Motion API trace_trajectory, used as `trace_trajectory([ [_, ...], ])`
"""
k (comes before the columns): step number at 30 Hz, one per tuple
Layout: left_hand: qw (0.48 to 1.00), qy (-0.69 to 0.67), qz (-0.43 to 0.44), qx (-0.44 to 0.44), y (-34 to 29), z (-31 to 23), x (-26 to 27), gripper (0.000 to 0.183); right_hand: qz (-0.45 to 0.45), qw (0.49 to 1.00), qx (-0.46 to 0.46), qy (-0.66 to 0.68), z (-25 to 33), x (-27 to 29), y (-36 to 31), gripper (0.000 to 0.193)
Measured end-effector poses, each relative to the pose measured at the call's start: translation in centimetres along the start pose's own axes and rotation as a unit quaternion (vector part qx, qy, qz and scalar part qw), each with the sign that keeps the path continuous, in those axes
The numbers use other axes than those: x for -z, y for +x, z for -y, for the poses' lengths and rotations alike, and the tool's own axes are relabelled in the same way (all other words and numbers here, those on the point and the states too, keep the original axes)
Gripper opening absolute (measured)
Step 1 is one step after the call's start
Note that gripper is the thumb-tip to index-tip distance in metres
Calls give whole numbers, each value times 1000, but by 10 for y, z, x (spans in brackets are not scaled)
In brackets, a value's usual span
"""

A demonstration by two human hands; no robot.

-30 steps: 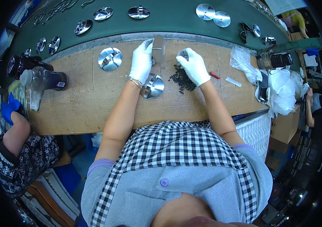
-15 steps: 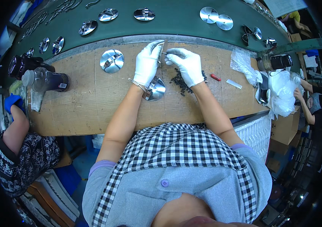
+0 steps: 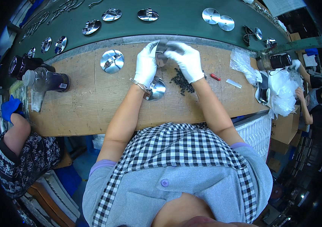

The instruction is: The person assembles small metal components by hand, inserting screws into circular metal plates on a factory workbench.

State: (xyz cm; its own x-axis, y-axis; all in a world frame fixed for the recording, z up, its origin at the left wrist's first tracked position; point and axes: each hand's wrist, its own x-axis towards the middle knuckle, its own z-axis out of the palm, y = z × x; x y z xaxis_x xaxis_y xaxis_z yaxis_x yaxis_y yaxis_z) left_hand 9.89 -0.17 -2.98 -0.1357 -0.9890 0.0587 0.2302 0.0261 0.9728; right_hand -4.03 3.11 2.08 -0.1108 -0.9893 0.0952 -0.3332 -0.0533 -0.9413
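Note:
My white-gloved left hand point(image 3: 145, 67) is closed on the edge of a shiny round metal disc point(image 3: 161, 59), held tilted above the far part of the table. My right hand point(image 3: 188, 63), also gloved, is at the disc's other side; its fingertips are smeared by motion, so their grip is unclear. Beneath my left wrist, which wears a bracelet point(image 3: 139, 84), a second disc with a raised bracket point(image 3: 157, 90) lies partly hidden. Another bracketed disc point(image 3: 112, 61) rests left of my left hand. Small black pieces point(image 3: 183, 84) lie piled below my right hand.
A green belt point(image 3: 176, 22) carrying several shiny discs runs along the far side. A red object point(image 3: 215, 77) and a pale strip point(image 3: 233, 83) lie to the right, near plastic bags point(image 3: 282, 90). Bottles point(image 3: 51, 80) stand left. Other people sit at both sides.
The disc between my hands has turned, so more of its face shows. My right fingers have moved up along it. The discs on the belt have shifted slightly rightward.

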Motion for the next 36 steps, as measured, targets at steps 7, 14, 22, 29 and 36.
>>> trace_trajectory([
  [7,995,52,-57,-63,7,20,8,28,97,950,-226,193,-25,8,21,28],
  [14,994,78,-75,11,13,-7,13,29,-149,853,-146,478,-71,14,98,29],
  [22,993,114,-29,28,11,-13,9,27,-83,979,-40,-181,-54,-45,201,47],
  [29,981,-68,-177,31,22,-4,27,30,149,987,-51,-31,15,-36,110,28],
  [36,994,-5,-86,71,14,-14,19,25,15,993,-52,104,-6,-14,47,25],
])
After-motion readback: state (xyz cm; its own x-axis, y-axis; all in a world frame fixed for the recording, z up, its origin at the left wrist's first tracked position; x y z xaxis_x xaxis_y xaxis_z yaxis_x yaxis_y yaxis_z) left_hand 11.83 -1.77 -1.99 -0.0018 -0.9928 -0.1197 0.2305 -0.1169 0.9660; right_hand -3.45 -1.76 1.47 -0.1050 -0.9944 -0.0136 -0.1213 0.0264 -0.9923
